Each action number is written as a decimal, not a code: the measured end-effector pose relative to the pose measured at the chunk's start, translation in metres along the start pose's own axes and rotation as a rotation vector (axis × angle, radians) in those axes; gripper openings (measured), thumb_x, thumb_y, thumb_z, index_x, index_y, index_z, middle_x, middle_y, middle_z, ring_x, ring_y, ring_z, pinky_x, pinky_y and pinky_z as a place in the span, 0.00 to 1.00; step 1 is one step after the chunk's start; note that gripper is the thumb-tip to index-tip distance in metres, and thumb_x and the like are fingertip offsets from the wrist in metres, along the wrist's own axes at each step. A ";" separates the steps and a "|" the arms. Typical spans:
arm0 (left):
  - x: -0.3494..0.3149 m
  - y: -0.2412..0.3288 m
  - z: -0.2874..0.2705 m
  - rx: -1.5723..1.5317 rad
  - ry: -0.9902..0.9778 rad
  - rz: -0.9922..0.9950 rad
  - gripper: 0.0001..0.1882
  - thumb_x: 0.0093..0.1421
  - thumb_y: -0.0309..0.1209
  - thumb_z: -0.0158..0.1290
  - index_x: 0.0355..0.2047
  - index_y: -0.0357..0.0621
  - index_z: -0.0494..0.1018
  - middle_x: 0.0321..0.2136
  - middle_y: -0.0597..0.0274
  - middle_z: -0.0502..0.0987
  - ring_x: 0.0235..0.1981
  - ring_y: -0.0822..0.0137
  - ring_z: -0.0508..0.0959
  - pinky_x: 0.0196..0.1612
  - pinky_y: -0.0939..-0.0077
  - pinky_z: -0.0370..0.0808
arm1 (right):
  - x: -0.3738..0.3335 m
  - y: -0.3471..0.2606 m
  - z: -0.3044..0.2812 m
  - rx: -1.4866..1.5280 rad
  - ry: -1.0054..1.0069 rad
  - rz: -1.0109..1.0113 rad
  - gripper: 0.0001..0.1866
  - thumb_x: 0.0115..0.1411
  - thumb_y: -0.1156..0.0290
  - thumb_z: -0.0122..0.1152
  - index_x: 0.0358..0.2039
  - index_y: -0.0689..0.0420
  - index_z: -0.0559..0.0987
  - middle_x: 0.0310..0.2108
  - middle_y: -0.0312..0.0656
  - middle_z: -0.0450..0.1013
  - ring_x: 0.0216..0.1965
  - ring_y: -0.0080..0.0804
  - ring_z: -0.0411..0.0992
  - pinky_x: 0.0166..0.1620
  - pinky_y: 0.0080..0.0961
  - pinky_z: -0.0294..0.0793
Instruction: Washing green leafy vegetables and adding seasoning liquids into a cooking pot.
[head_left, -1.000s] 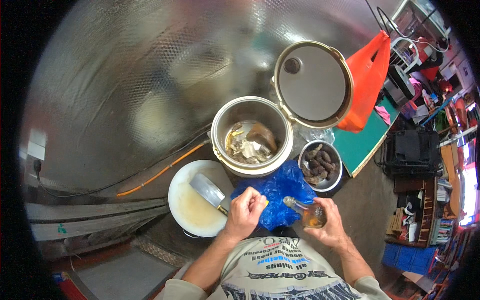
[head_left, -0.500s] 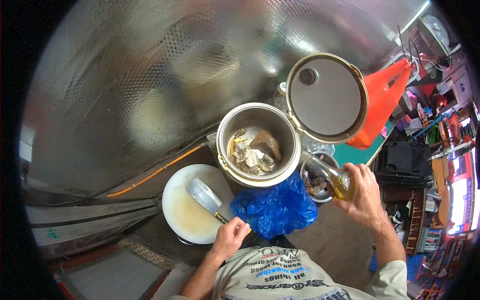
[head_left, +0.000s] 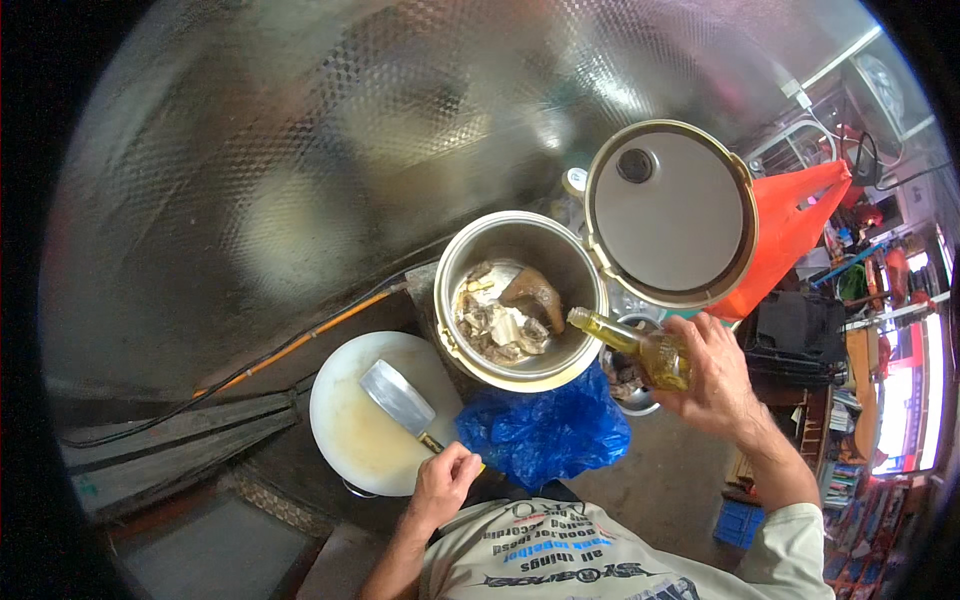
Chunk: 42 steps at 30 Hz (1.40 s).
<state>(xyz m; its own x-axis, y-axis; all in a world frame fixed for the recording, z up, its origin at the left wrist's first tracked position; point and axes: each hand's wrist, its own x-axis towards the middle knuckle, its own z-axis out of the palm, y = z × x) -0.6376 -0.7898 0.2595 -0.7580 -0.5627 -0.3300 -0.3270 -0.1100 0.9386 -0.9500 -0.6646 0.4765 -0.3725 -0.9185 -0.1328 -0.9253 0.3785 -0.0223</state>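
Looking across from the left, I see a white round cutting board [head_left: 345, 450] with a cleaver [head_left: 398, 395] lying on it, so the cutting looks finished or at least paused. Near the cleaver's handle is the left hand [head_left: 447, 485], curled into a fist with a bit of yellow showing at it; I can't tell what that is, or whether the hand touches the handle. Farther off, in the middle, stands the deep pot [head_left: 525, 232], already loaded with pale pieces [head_left: 505, 335] and a brown chunk [head_left: 535, 295]. A crumpled blue plastic bag [head_left: 545, 430] lies on its near side. The glass bottle [head_left: 655, 360] is tipped leftward, mouth just inside the pot's right edge, with yellow liquid left in it; I can't make out a stream. Partly hidden by the bottle, a metal bowl [head_left: 640, 408] holds dark lumps [head_left: 620, 375], not in the pot. Beyond, the lid [head_left: 690, 225] stands raised, not yet lowered. The right hand [head_left: 715, 375] grips the bottle's body, well nearer than a red bag [head_left: 800, 205] at far right.
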 end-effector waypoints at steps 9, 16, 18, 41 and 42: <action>0.001 0.000 -0.001 0.025 0.006 -0.007 0.12 0.66 0.32 0.53 0.29 0.36 0.71 0.19 0.58 0.76 0.20 0.71 0.73 0.26 0.71 0.71 | -0.012 0.000 0.066 0.795 0.137 0.130 0.48 0.40 0.64 0.82 0.60 0.59 0.66 0.53 0.49 0.65 0.57 0.43 0.67 0.62 0.40 0.68; -0.002 0.007 0.004 -0.056 0.005 0.058 0.10 0.68 0.30 0.51 0.32 0.37 0.70 0.20 0.64 0.73 0.21 0.76 0.71 0.26 0.76 0.70 | -0.025 -0.018 0.093 1.360 0.343 0.156 0.55 0.39 0.61 0.84 0.64 0.62 0.60 0.58 0.45 0.65 0.61 0.36 0.65 0.66 0.35 0.62; -0.006 0.013 0.006 -0.159 0.039 0.068 0.09 0.69 0.31 0.51 0.33 0.37 0.70 0.21 0.65 0.72 0.21 0.77 0.70 0.26 0.78 0.69 | -0.029 -0.027 0.088 1.432 0.348 0.150 0.55 0.39 0.63 0.84 0.64 0.61 0.59 0.57 0.46 0.66 0.60 0.35 0.65 0.66 0.35 0.62; -0.132 0.095 0.122 -0.525 0.868 0.243 0.09 0.71 0.33 0.49 0.43 0.40 0.71 0.29 0.64 0.75 0.23 0.77 0.72 0.26 0.84 0.67 | -0.054 -0.024 0.162 0.934 -0.045 -0.775 0.46 0.40 0.65 0.81 0.59 0.57 0.67 0.49 0.50 0.70 0.51 0.52 0.68 0.54 0.44 0.66; -0.132 0.096 0.127 -0.518 0.886 0.252 0.09 0.71 0.33 0.49 0.43 0.40 0.71 0.29 0.64 0.75 0.23 0.77 0.72 0.26 0.84 0.67 | -0.055 -0.022 0.163 0.939 -0.048 -0.785 0.46 0.40 0.65 0.81 0.60 0.57 0.66 0.50 0.50 0.69 0.51 0.52 0.68 0.54 0.43 0.66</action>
<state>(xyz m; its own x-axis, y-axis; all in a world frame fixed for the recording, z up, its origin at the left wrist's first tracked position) -0.6405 -0.6222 0.3804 -0.0193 -0.9920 -0.1245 0.2214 -0.1257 0.9671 -0.8974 -0.6035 0.3230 0.2848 -0.9370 0.2025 -0.4799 -0.3222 -0.8160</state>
